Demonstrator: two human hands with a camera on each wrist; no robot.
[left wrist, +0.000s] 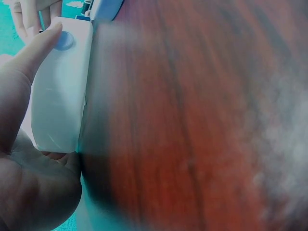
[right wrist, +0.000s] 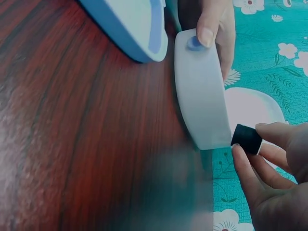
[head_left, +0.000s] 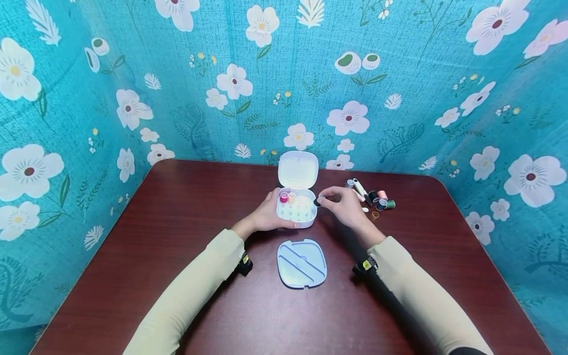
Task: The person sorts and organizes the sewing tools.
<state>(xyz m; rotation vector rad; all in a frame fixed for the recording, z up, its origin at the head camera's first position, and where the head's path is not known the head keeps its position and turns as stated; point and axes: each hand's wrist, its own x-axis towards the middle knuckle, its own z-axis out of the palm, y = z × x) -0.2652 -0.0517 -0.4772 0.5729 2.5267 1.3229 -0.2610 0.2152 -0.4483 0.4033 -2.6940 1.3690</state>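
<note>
A small white sewing box (head_left: 296, 223) stands with its lid (head_left: 298, 168) raised at the back. Rows of short pegs fill its inside, and a magenta thread spool (head_left: 284, 197) and a peach thread spool (head_left: 291, 197) sit in its back left corner. My left hand (head_left: 265, 213) grips the box by its left side, the thumb along the front near a blue button (left wrist: 64, 41). Beside the box's right edge, my right hand (head_left: 343, 204) pinches a black thread spool (right wrist: 247, 139) between thumb and fingertips.
A light blue divided tray (head_left: 302, 264) lies on the dark red table in front of the box. Right of my right hand are loose spools, among them a green one (head_left: 390, 204) and an orange one (head_left: 382, 195), and a white slender tool (head_left: 359, 187). A floral curtain hangs behind.
</note>
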